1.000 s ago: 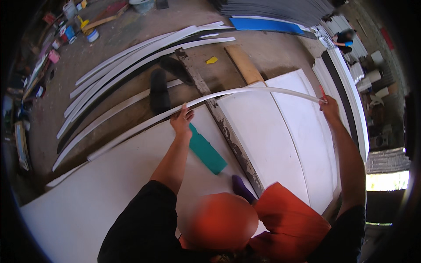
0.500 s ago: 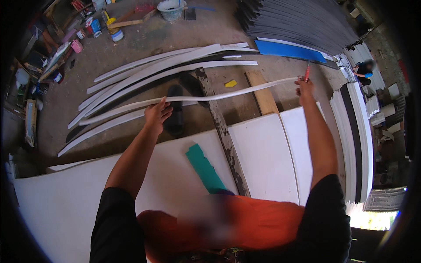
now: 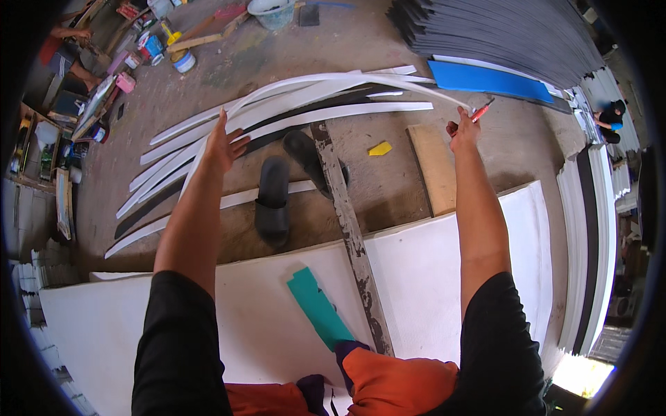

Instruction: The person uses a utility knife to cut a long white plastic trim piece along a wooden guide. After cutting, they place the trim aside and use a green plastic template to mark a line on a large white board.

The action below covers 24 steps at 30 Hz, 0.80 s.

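Note:
A long, narrow white strip [image 3: 295, 81], bowed into an arch, runs between my two hands above the floor. My left hand [image 3: 223, 147] steadies it by the thumb, the other fingers spread; the strip continues down behind my left forearm. At the strip's other end, my right hand [image 3: 463, 130] is closed round it. That same hand also grips a slim red-handled cutter [image 3: 481, 111], its tip pointing up and to the right. Under the arch lie several more white strips [image 3: 326, 118] and black strips [image 3: 148, 211], overlapping on the floor.
Large white sheets [image 3: 458, 256] lie before me, crossed by a worn bar [image 3: 350, 236] and a green piece [image 3: 318, 305]. Beyond are black sandals [image 3: 272, 201], a wooden board [image 3: 431, 166], a yellow scrap [image 3: 379, 148], a blue sheet [image 3: 489, 81] and a dark stack [image 3: 492, 31]. Other people are at far left and right.
Both hands have moved left, and the left one has risen. The white strip, nearly straight before, now arches upward. The cutter has tilted to the right. My view has shifted.

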Motion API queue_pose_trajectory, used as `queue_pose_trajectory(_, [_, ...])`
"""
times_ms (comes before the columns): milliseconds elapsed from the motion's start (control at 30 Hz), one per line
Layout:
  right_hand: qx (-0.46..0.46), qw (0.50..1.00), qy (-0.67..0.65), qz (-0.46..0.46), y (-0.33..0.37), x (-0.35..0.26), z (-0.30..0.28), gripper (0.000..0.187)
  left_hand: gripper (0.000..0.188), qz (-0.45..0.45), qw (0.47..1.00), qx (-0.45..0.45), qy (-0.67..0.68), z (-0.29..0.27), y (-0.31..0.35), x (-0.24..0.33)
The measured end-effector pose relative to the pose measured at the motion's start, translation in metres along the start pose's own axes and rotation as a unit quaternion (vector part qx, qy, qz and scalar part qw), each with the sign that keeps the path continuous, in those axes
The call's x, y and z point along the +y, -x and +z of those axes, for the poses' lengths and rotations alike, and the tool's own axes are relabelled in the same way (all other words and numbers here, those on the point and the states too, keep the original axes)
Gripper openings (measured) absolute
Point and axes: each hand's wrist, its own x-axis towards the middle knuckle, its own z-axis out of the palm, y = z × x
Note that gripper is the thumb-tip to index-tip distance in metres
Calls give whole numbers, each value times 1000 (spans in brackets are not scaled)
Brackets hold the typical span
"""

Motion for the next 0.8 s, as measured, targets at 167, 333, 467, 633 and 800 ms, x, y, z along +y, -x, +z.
queue_pose_trajectory(167, [-16,986,169,-4,33,83,-29,34,88,171,846,-1,-506,-29,13,-74])
queue_pose_trajectory(333, [-156,812,537,-168,153,140,-110,30,69,249,792,-127,-543,6,151,-193])
queue_pose_trajectory(467, [-246,783,558,-121,234,132,-166,30,83,377,701,-227,-561,45,239,-260])
queue_pose_trajectory(633, [-223,787,574,-43,290,85,-223,29,102,473,445,-493,-578,78,279,-258])
queue_pose_trajectory(800, [-127,779,603,-113,307,68,-328,28,106,459,272,-536,-654,97,278,-259])
